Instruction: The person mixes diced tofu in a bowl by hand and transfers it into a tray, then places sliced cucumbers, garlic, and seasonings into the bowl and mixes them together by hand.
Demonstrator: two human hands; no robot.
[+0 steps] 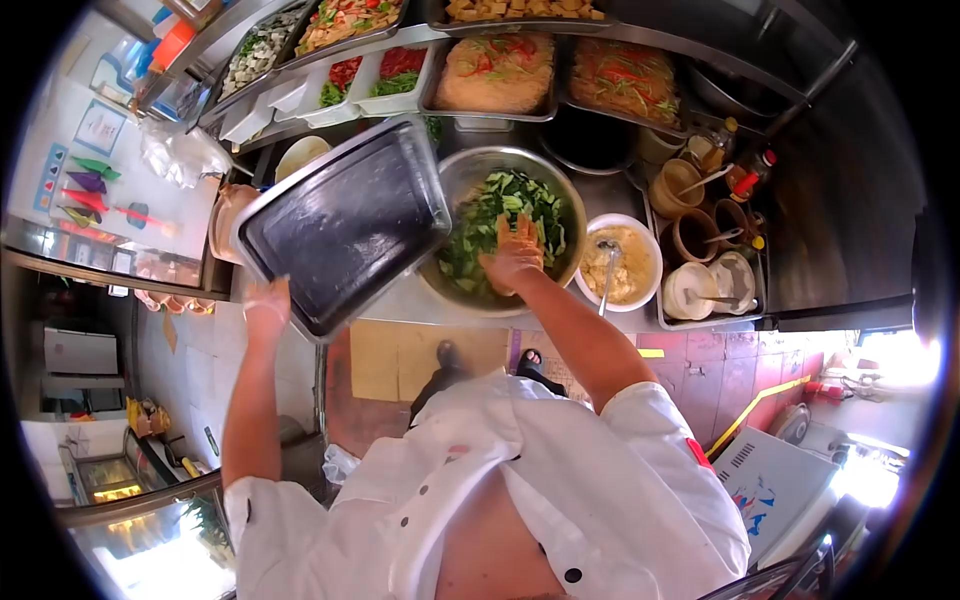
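My left hand [267, 305] grips the near left edge of a dark rectangular metal tray [345, 225]. The tray is tilted, its far right corner over the rim of a large steel bowl [572, 225]; only a few wet smears show inside it. Chopped leafy greens [470, 235] lie in the bowl. On top of them rests my right hand [515, 258], its fingers stretched out and touching the leaves. What looks like a thin clear glove covers each hand. Just right of the bowl stands a white bowl [650, 262] of pale yellow mixture with a metal spoon [608, 275] in it.
Trays of shredded food [495, 75] and white tubs of chopped vegetables [398, 85] line the shelf above. At right, a tray [715, 322] holds seasoning pots [690, 238] and bottles [752, 180]. A dark pan [590, 140] sits behind the steel bowl.
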